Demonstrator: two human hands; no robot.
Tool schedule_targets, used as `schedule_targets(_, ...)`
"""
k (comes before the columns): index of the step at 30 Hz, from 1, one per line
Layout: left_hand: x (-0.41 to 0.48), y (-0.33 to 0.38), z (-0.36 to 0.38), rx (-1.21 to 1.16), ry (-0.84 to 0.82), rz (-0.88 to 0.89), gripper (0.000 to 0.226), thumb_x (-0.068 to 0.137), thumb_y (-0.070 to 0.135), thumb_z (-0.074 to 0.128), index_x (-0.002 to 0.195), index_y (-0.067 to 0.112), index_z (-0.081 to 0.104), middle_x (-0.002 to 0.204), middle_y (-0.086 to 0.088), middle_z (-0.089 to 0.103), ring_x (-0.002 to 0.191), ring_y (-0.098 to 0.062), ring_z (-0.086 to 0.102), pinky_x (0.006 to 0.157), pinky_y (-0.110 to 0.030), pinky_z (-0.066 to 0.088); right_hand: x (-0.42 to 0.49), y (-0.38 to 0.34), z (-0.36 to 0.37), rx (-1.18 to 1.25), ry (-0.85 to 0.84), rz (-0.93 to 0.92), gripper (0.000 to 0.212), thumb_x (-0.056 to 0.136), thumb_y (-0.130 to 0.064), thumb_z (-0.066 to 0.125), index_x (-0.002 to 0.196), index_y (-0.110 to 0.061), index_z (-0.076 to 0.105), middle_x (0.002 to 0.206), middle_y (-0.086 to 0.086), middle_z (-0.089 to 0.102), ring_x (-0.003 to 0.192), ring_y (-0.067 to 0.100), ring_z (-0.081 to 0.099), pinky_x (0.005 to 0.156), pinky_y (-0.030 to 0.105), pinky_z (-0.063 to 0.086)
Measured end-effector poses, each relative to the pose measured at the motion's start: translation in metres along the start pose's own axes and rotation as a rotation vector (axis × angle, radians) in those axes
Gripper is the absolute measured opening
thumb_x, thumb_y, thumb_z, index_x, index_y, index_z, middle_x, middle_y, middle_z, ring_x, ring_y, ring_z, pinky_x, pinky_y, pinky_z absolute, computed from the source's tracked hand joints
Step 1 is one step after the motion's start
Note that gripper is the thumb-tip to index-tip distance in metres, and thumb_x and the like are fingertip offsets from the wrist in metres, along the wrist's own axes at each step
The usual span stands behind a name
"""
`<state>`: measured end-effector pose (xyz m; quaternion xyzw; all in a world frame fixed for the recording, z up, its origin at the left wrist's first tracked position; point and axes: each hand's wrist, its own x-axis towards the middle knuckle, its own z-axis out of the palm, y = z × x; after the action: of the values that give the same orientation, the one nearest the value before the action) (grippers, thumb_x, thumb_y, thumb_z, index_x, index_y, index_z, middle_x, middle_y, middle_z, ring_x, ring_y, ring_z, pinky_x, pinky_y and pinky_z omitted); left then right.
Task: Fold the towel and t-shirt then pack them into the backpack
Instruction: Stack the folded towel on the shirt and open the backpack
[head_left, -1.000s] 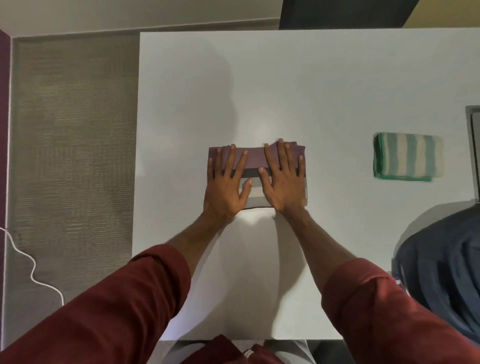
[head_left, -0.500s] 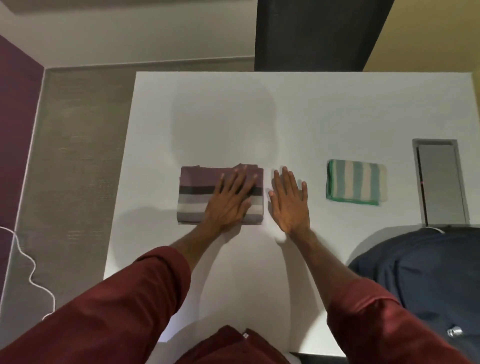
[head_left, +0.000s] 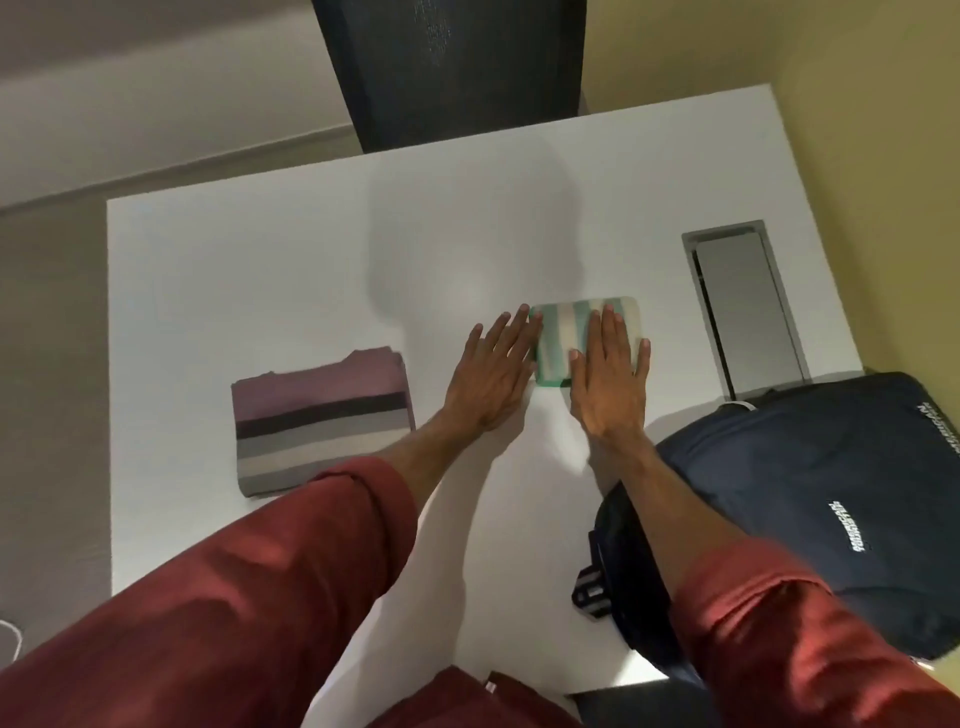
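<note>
**Both grips flat at the towel, t-shirt folded off to the side**

White worktop (head_left: 260, 291) is carrying everything. Navy backpack (head_left: 831, 493) is lying to the right of the right grip and nearer the person, and the right forearm is passing over its dark edge. Folded t-shirt (head_left: 322, 421), striped purple, black and grey, is sitting well left of the left grip, apart from it. Grey inset panel (head_left: 748, 306) is lying beyond and right of the right grip.

Folded towel (head_left: 563, 338), green and white stripes, is lying between and under the grips. Right grip (head_left: 608, 384) is open, fingers straight, pressing flat on the towel's right part. Left grip (head_left: 493, 379) is open too, palm down on the worktop, fingertips touching the towel's left edge. Neither is curling round anything.
</note>
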<state>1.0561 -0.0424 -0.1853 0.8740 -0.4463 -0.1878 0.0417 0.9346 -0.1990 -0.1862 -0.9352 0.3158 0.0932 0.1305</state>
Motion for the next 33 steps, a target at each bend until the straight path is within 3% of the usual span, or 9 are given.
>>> schedule_targets(9,0.061,0.027,-0.006,0.034,-0.032,0.003,0.065,0.117,0.043,0.025,0.172,0.011,0.012,0.176,-0.008,0.026,0.162,-0.028,0.026,0.132,-0.047,0.023,0.013,0.033,0.003,0.273,-0.032,0.116,0.062,0.118,-0.032,0.029,0.173,-0.021,0.003,0.180,0.015,-0.006,0.166,0.036,0.010,0.133,0.057,0.020)
schedule_targets(13,0.059,0.028,-0.007,-0.063,0.007,-0.009,0.069,0.113,0.042,0.038,0.168,0.003,0.024,0.157,-0.016,0.046,0.141,-0.033,0.048,0.119,-0.045,0.040,0.010,0.029,0.004,0.391,-0.004,0.101,0.062,0.118,-0.025,0.035,0.173,-0.023,0.007,0.180,0.010,-0.005,0.165,0.033,0.012,0.132,0.051,0.030)
schedule_targets(18,0.038,0.020,-0.007,-0.156,0.021,-0.045,0.062,0.111,0.046,0.044,0.160,0.008,0.037,0.137,-0.017,0.050,0.108,-0.035,0.059,0.097,-0.047,0.051,-0.003,0.011,-0.001,0.529,0.039,0.026,0.063,0.112,-0.011,0.046,0.171,-0.020,0.026,0.179,0.007,0.012,0.164,0.030,0.018,0.132,0.054,0.027)
schedule_targets(21,0.021,0.018,-0.009,-0.264,0.028,-0.072,0.053,0.109,0.037,0.054,0.154,0.012,0.042,0.132,-0.015,0.046,0.094,-0.035,0.064,0.084,-0.050,0.060,-0.011,0.001,0.002,0.346,-0.015,0.040,0.060,0.117,-0.027,0.037,0.173,-0.021,0.017,0.179,0.013,0.008,0.161,0.036,0.024,0.130,0.058,0.028)
schedule_targets(23,0.009,0.016,-0.010,-0.293,0.012,-0.092,0.056,0.105,0.034,0.060,0.154,0.014,0.040,0.134,-0.014,0.043,0.095,-0.035,0.067,0.081,-0.049,0.064,-0.015,-0.006,0.005,0.340,-0.046,0.054,0.059,0.116,-0.026,0.039,0.172,-0.020,0.021,0.178,0.016,0.013,0.162,0.038,0.023,0.130,0.060,0.026)
schedule_targets(27,-0.018,0.010,-0.008,-0.305,0.002,-0.108,0.062,0.104,0.032,0.063,0.158,0.015,0.037,0.140,-0.013,0.041,0.101,-0.034,0.067,0.085,-0.049,0.065,-0.034,-0.028,-0.003,0.522,-0.013,0.112,0.058,0.113,-0.051,0.045,0.164,-0.023,0.039,0.155,0.016,0.048,0.141,0.035,0.053,0.112,0.050,0.053)
schedule_targets(30,-0.036,0.005,-0.010,-0.346,-0.008,-0.142,0.058,0.105,0.026,0.059,0.158,0.018,0.036,0.145,-0.012,0.039,0.105,-0.035,0.067,0.089,-0.051,0.064,-0.056,-0.037,0.001,0.444,-0.033,-0.006,0.066,0.104,-0.004,0.056,0.165,-0.022,0.039,0.172,0.010,0.027,0.157,0.040,0.031,0.125,0.051,0.037)
schedule_targets(31,-0.043,0.002,-0.012,-0.362,-0.013,-0.156,0.058,0.105,0.022,0.058,0.158,0.018,0.036,0.145,-0.011,0.038,0.106,-0.035,0.066,0.089,-0.051,0.063,-0.061,-0.040,0.003,0.475,-0.042,0.003,0.072,0.100,0.003,0.056,0.166,-0.022,0.039,0.174,0.008,0.023,0.158,0.041,0.028,0.126,0.053,0.034)
schedule_targets(33,-0.056,-0.006,-0.016,-0.375,-0.016,-0.164,0.058,0.105,0.016,0.057,0.159,0.019,0.036,0.145,-0.011,0.038,0.105,-0.032,0.066,0.088,-0.051,0.064,-0.071,-0.051,0.003,0.465,-0.036,0.025,0.075,0.100,0.002,0.059,0.167,-0.022,0.035,0.174,0.009,0.024,0.155,0.038,0.034,0.121,0.051,0.043)
